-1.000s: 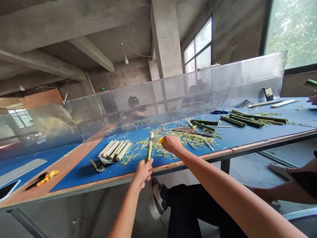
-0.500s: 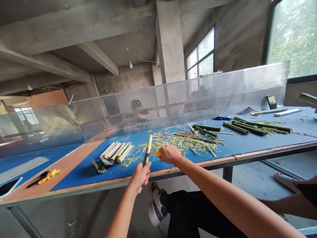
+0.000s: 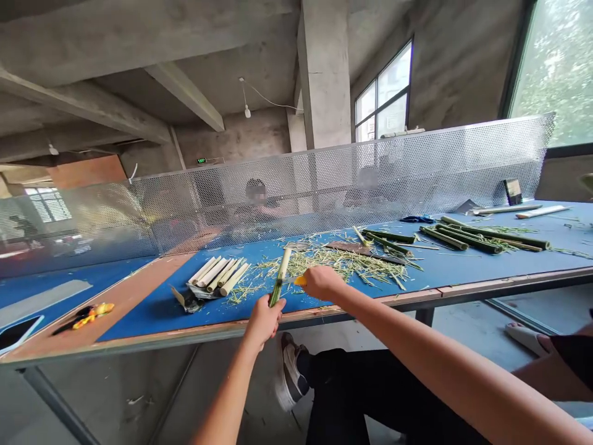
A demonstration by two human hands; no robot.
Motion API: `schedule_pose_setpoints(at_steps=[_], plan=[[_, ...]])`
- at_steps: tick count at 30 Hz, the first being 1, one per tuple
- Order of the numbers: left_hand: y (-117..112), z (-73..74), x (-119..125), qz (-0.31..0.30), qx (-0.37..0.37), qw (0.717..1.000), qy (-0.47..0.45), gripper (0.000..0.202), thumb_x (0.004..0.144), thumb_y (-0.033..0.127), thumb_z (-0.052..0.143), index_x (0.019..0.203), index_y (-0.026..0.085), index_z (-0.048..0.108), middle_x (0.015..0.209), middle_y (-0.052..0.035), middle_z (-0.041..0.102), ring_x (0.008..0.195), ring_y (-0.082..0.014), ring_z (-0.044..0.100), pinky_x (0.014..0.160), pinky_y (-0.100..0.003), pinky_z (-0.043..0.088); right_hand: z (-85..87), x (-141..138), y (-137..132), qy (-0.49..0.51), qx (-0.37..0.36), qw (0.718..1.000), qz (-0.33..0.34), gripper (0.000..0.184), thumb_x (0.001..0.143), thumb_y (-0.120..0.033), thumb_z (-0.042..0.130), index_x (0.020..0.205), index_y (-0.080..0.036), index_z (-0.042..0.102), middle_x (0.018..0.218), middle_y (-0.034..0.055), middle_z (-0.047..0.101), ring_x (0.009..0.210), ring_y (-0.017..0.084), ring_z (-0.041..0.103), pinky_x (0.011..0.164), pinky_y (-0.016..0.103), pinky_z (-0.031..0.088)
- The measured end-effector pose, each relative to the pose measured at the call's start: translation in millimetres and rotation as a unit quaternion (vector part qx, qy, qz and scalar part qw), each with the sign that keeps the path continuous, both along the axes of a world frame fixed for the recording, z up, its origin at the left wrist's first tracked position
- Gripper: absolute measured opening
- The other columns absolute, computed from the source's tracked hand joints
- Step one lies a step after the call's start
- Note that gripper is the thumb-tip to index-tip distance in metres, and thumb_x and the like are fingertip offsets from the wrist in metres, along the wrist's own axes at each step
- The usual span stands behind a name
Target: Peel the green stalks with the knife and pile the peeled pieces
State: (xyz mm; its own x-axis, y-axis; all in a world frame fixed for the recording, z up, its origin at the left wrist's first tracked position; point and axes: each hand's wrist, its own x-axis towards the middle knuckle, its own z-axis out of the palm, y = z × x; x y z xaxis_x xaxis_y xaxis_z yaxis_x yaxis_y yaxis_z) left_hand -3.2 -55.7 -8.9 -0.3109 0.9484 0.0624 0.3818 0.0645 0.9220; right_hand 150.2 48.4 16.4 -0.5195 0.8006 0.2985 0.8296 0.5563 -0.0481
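My left hand [image 3: 264, 322] is closed round the lower, green end of a bamboo stick [image 3: 283, 267], which tilts up over the table's front edge. The stick's upper part is peeled pale. In my right hand [image 3: 323, 283] is a yellow-handled utility knife [image 3: 300, 280], its blade against the stick where green meets pale. Behind the hands lies a heap of green-yellow shavings [image 3: 333, 262]. Several peeled sticks [image 3: 217, 275] rest side by side to the left, on dark crumpled wrapping [image 3: 186, 300].
Several unpeeled green stalks [image 3: 477, 237] lie on the blue table [image 3: 445, 266] at right. A perforated metal screen [image 3: 324, 185] runs along the back. Pliers with yellow handles [image 3: 92, 314] and a phone [image 3: 18, 334] are at left. Another person's leg [image 3: 546, 364] shows at right.
The knife blade has shifted slightly up and right along with my right hand. The stick tilts a little more to the right. The camera view has shifted slightly.
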Motion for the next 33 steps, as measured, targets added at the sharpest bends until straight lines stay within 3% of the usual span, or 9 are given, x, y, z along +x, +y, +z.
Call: schedule_pose_setpoints(at_steps=[3, 5, 9, 11, 15, 19, 26, 30, 33], plan=[[4, -4.7, 0, 0.024, 0.026, 0.998, 0.054, 0.028, 0.077, 0.042, 0.057, 0.069, 0.019, 0.044, 0.049, 0.0072, 0.039, 0.033, -0.0037, 0.03, 0.035, -0.018, 0.02, -9.3, -7, -16, -0.021, -0.001, 0.999, 0.028, 0.031, 0.079, -0.036, 0.05, 0.09, -0.016, 0.07, 0.083, 0.0136, 0.069, 0.073, 0.024, 0.066, 0.063, 0.028, 0.047], [5, -10.2, 0, 0.035, 0.038, 0.995, 0.087, 0.029, 0.076, 0.042, 0.057, 0.067, 0.018, 0.045, 0.049, 0.0061, 0.04, 0.035, -0.004, 0.03, 0.037, -0.019, 0.02, -5.7, -2, -8, -0.013, -0.006, 1.0, 0.008, 0.029, 0.08, -0.035, 0.051, 0.09, -0.015, 0.07, 0.084, 0.0139, 0.069, 0.074, 0.023, 0.066, 0.064, 0.028, 0.047], [5, -18.7, -1, 0.011, 0.02, 0.998, 0.063, 0.031, 0.077, 0.047, 0.055, 0.07, 0.018, 0.046, 0.05, 0.006, 0.042, 0.035, -0.0042, 0.031, 0.037, -0.019, 0.02, 16.5, 30, 34, 0.082, -0.023, 0.985, -0.152, 0.033, 0.086, -0.028, 0.042, 0.099, -0.01, 0.067, 0.091, 0.0176, 0.068, 0.08, 0.023, 0.066, 0.064, 0.027, 0.046], [6, -17.1, 0, 0.008, 0.019, 0.999, 0.031, 0.034, 0.076, 0.05, 0.056, 0.073, 0.018, 0.045, 0.051, 0.0072, 0.04, 0.035, -0.0036, 0.03, 0.035, -0.018, 0.021, 24.1, 43, 48, 0.116, -0.008, 0.976, -0.185, 0.035, 0.087, -0.029, 0.041, 0.102, -0.009, 0.066, 0.095, 0.0188, 0.067, 0.084, 0.024, 0.065, 0.066, 0.027, 0.046], [10, -5.4, 2, -0.007, 0.004, 0.999, -0.053, 0.036, 0.073, 0.05, 0.06, 0.077, 0.019, 0.043, 0.053, 0.0091, 0.038, 0.034, -0.0022, 0.027, 0.031, -0.017, 0.021, 23.4, 38, 38, 0.094, -0.021, 0.989, -0.113, 0.035, 0.086, -0.035, 0.043, 0.095, -0.011, 0.067, 0.09, 0.0174, 0.068, 0.078, 0.024, 0.065, 0.063, 0.028, 0.045], [11, 2.0, 1, -0.001, 0.042, 0.996, -0.085, 0.035, 0.072, 0.048, 0.061, 0.076, 0.019, 0.042, 0.053, 0.0094, 0.038, 0.032, -0.0021, 0.029, 0.029, -0.016, 0.023, 13.7, 26, 15, 0.05, -0.019, 0.997, -0.047, 0.035, 0.085, -0.038, 0.045, 0.093, -0.013, 0.067, 0.088, 0.0153, 0.068, 0.078, 0.023, 0.064, 0.063, 0.027, 0.043], [34, -1.2, -15, 0.005, 0.132, 0.988, -0.075, 0.03, 0.076, 0.045, 0.056, 0.072, 0.02, 0.04, 0.051, 0.0094, 0.039, 0.031, -0.0036, 0.034, 0.028, -0.017, 0.028, -21.2, 71, 41, 0.053, -0.075, 0.994, -0.061, 0.047, 0.082, -0.045, 0.051, 0.119, -0.017, 0.057, 0.101, 0.0123, 0.067, 0.082, 0.022, 0.062, 0.063, 0.026, 0.042], [60, -9.9, -16, 0.013, 0.16, 0.986, -0.035, 0.025, 0.077, 0.041, 0.055, 0.072, 0.02, 0.043, 0.05, 0.0088, 0.041, 0.029, -0.0044, 0.035, 0.028, -0.018, 0.029, -30.6, 92, 48, 0.015, -0.023, 0.997, -0.075, 0.036, 0.083, -0.039, 0.054, 0.105, -0.015, 0.067, 0.1, 0.0153, 0.065, 0.094, 0.026, 0.059, 0.076, 0.031, 0.042], [70, -16.0, -19, 0.015, 0.152, 0.988, -0.018, 0.023, 0.077, 0.038, 0.056, 0.072, 0.019, 0.045, 0.049, 0.0084, 0.042, 0.029, -0.0045, 0.036, 0.029, -0.018, 0.03, -28.6, 96, 21, 0.063, 0.064, 0.995, -0.054, 0.037, 0.085, -0.04, 0.052, 0.11, -0.016, 0.066, 0.114, 0.0171, 0.06, 0.108, 0.03, 0.052, 0.085, 0.037, 0.04]])
